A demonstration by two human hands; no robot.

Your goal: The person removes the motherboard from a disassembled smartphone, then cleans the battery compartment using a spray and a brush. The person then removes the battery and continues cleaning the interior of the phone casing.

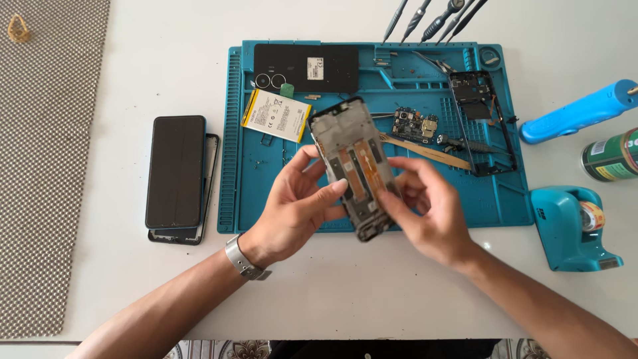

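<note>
An opened phone body point(351, 159), back side up with orange flex cables showing, is held tilted above the front of the blue repair mat point(232, 133). My left hand point(292, 209) grips its left edge, thumb across the frame. My right hand point(428, 213) holds the lower right edge, fingertips on the flex cable area. A metal watch band point(243, 259) circles my left wrist.
On the mat lie a black back cover point(306, 68), a battery point(276, 115), a circuit board point(415, 124), a black plastic frame point(482, 119) and tweezers point(432, 63). Stacked phones point(176, 176) rest left of the mat. Right side: blue tool point(578, 113), tape dispenser point(573, 226), green can point(611, 154). Screwdrivers point(432, 16) lie at the back.
</note>
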